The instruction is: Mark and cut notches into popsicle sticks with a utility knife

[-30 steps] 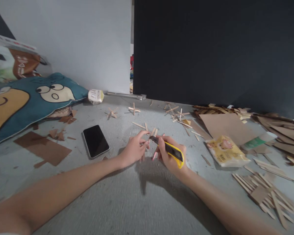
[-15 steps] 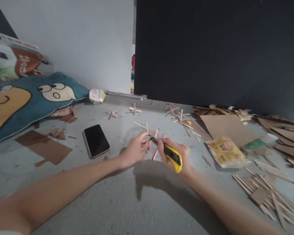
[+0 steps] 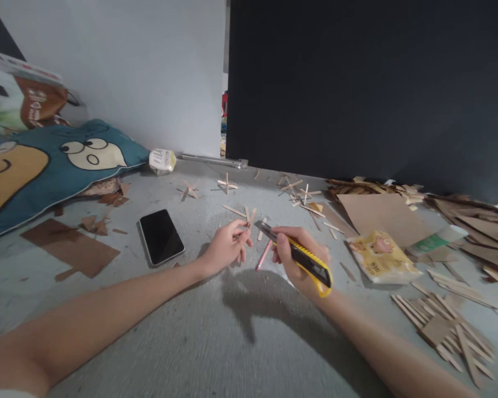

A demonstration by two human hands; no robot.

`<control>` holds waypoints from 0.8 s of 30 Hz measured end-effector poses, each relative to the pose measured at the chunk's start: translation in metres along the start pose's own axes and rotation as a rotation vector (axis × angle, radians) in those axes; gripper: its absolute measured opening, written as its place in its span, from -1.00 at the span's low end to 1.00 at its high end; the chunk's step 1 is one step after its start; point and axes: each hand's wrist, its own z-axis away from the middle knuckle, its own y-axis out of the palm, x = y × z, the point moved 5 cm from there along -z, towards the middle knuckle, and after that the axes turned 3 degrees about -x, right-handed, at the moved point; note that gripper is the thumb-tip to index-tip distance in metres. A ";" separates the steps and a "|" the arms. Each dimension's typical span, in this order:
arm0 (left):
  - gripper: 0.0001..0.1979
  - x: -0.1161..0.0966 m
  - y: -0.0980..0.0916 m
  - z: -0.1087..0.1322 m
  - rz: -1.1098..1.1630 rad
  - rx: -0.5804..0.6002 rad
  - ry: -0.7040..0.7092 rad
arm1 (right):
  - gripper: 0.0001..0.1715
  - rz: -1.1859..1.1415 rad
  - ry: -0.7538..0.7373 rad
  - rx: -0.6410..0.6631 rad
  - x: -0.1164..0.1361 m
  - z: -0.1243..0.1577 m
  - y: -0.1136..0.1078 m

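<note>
Between the thumb and fingers of my left hand (image 3: 228, 246) is a small wooden craft stick (image 3: 252, 217), its tip pointing up and away. My right hand (image 3: 301, 257) is wrapped round a yellow and black utility knife (image 3: 309, 262). The knife's metal blade end points left toward the stick, a small gap apart from it. Under the knife, a pink pen (image 3: 264, 255) lies on the grey table (image 3: 182, 342). Another loose stick (image 3: 234, 210) lies just beyond my left hand.
Left of my hands lies a black-screened phone (image 3: 161, 236), with brown cardboard (image 3: 72, 247) and a blue cushion (image 3: 83, 166) farther left. At right are a yellow tissue pack (image 3: 382, 257), a glue stick (image 3: 437, 240) and piled craft sticks (image 3: 448, 326). Crossed sticks (image 3: 227, 183) stand at the back.
The knife has drawn away from the left hand's stick, moving right and slightly down with my right hand. My left hand still pinches the stick, whose upper end now shows more.
</note>
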 end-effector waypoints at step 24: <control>-0.60 0.000 0.003 0.004 0.105 -0.008 -0.037 | -0.89 -0.072 -0.120 0.100 -0.026 0.021 0.030</control>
